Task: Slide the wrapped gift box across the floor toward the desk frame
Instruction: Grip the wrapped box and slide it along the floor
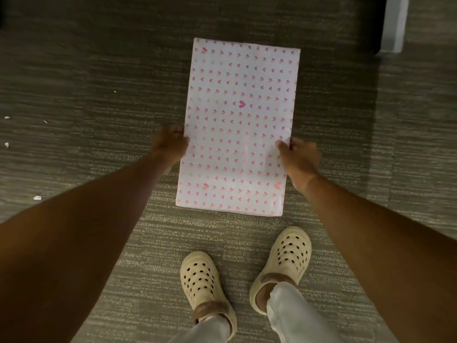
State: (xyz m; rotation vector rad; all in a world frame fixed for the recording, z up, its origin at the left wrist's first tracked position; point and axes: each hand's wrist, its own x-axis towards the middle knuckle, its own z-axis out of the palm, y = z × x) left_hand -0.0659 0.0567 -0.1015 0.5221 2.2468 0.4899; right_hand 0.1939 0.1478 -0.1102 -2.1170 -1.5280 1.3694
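A flat gift box (pixel 237 120) wrapped in white paper with small pink hearts lies on the grey carpet, long side running away from me. My left hand (pixel 169 143) grips its left edge, thumb on top. My right hand (pixel 298 158) grips the right edge in the same way. A dark frame part with a pale grey bar (pixel 393 23) stands at the top right, beyond the box's far right corner.
My two feet in cream perforated clogs (pixel 202 280) (pixel 286 261) stand just behind the box's near edge. Small white paper scraps (pixel 37 198) lie on the carpet at the left. Open carpet stretches beyond the box and to the left.
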